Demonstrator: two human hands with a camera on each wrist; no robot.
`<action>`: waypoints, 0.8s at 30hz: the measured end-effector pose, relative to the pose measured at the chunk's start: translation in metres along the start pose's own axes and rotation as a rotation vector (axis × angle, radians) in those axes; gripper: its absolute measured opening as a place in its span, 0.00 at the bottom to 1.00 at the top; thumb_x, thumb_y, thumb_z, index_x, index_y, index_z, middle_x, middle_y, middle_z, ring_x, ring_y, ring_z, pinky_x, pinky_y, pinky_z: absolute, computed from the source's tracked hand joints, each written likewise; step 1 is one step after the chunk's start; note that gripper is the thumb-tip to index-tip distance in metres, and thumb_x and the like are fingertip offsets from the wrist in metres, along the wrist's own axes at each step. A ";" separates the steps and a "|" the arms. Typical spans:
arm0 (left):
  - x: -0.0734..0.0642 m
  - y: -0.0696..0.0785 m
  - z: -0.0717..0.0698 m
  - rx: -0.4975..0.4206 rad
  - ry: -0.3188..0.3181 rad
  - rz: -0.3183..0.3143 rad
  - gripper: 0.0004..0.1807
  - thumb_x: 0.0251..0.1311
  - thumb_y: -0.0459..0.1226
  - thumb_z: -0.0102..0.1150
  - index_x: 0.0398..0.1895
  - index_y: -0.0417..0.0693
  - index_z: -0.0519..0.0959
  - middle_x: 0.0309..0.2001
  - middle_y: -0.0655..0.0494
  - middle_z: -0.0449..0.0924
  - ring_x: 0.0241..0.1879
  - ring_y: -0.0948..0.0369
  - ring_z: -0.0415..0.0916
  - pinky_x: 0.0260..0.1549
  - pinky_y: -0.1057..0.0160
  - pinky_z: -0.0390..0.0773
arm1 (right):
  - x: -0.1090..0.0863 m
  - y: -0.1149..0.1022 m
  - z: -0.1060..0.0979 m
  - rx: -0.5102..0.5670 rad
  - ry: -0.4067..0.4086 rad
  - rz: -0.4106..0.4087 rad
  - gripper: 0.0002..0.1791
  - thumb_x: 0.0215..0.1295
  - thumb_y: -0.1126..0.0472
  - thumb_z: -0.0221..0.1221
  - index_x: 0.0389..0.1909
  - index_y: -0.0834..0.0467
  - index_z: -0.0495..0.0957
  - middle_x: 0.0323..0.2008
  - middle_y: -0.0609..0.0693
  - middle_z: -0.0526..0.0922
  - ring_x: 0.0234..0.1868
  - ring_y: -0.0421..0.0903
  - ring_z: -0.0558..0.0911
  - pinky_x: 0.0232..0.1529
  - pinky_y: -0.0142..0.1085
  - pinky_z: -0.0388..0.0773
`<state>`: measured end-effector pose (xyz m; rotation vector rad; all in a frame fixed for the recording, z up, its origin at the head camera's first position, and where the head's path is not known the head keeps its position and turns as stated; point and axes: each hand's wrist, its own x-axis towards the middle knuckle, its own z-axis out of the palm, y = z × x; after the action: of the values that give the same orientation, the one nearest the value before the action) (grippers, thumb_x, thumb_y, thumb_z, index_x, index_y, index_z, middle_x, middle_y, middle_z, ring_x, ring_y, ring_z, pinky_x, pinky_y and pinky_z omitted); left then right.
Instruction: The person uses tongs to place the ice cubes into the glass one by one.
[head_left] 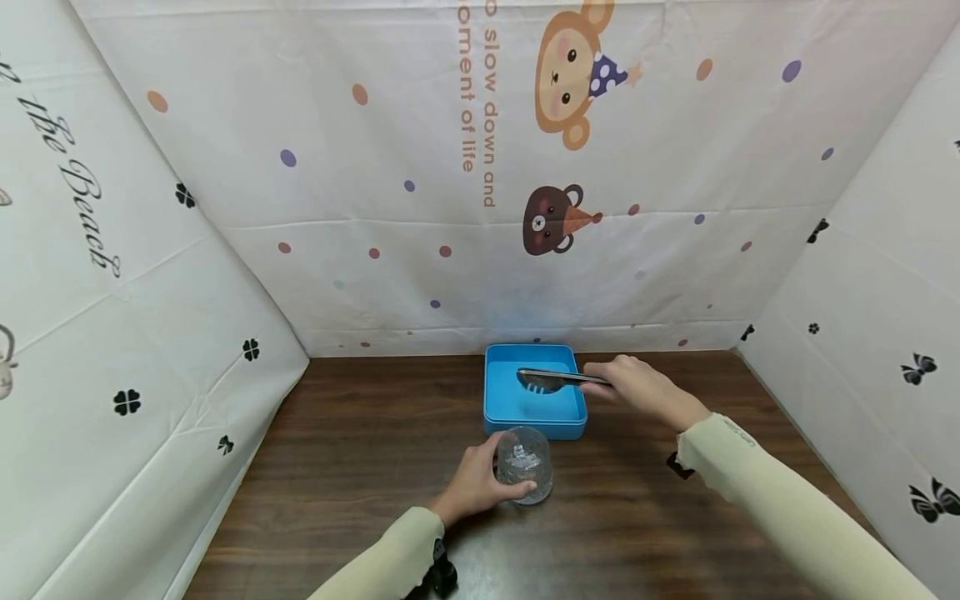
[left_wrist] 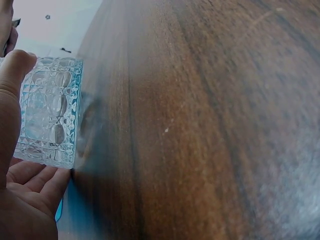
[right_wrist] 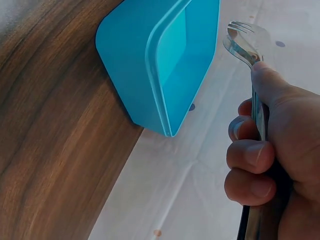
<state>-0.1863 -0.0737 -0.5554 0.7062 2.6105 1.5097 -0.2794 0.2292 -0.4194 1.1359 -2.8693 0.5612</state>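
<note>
My left hand (head_left: 474,483) holds a clear patterned glass (head_left: 527,475) between thumb and fingers, on the dark wooden table. In the left wrist view, raised facets cover the glass (left_wrist: 52,107); what is inside is unclear. Metal tongs (head_left: 551,377), with one spoon-shaped and one fork-shaped end, are gripped in my right hand (head_left: 633,387). Their tips are over the blue box (head_left: 534,430) in the head view. The right wrist view shows the thumb along the tongs (right_wrist: 256,107) and the other fingers curled round the handle.
The wooden table (head_left: 360,442) meets a white printed cloth (head_left: 420,275) at its back edge. Further white cloth walls stand at left (head_left: 172,358) and right (head_left: 855,333). The open blue box sits near the back edge, just behind the glass.
</note>
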 end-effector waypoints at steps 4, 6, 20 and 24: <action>0.000 0.001 0.000 0.005 0.002 -0.003 0.43 0.55 0.59 0.74 0.69 0.52 0.70 0.56 0.57 0.81 0.49 0.67 0.80 0.46 0.65 0.82 | -0.003 0.002 0.001 -0.022 0.012 -0.007 0.12 0.74 0.58 0.62 0.29 0.53 0.75 0.17 0.40 0.62 0.16 0.35 0.63 0.20 0.30 0.63; 0.000 0.002 -0.001 0.006 0.002 -0.008 0.43 0.54 0.59 0.74 0.69 0.52 0.70 0.56 0.58 0.81 0.50 0.67 0.80 0.46 0.65 0.81 | -0.004 0.003 0.001 -0.031 0.012 -0.007 0.12 0.75 0.58 0.62 0.29 0.53 0.74 0.18 0.40 0.61 0.17 0.35 0.63 0.21 0.30 0.62; -0.001 0.003 0.000 0.002 0.011 0.006 0.42 0.54 0.58 0.75 0.69 0.52 0.71 0.55 0.58 0.82 0.48 0.67 0.81 0.45 0.65 0.82 | -0.011 -0.004 -0.003 -0.034 0.012 -0.018 0.13 0.74 0.55 0.62 0.29 0.52 0.73 0.17 0.39 0.59 0.16 0.33 0.60 0.21 0.30 0.61; -0.001 0.004 0.000 0.004 0.011 0.000 0.42 0.54 0.58 0.75 0.69 0.52 0.71 0.54 0.58 0.82 0.47 0.68 0.81 0.43 0.65 0.82 | -0.016 -0.015 -0.006 -0.017 -0.003 -0.046 0.14 0.75 0.55 0.62 0.28 0.48 0.70 0.17 0.38 0.57 0.16 0.32 0.59 0.21 0.29 0.60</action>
<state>-0.1841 -0.0731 -0.5523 0.7001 2.6225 1.5133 -0.2587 0.2312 -0.4110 1.1980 -2.8364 0.5332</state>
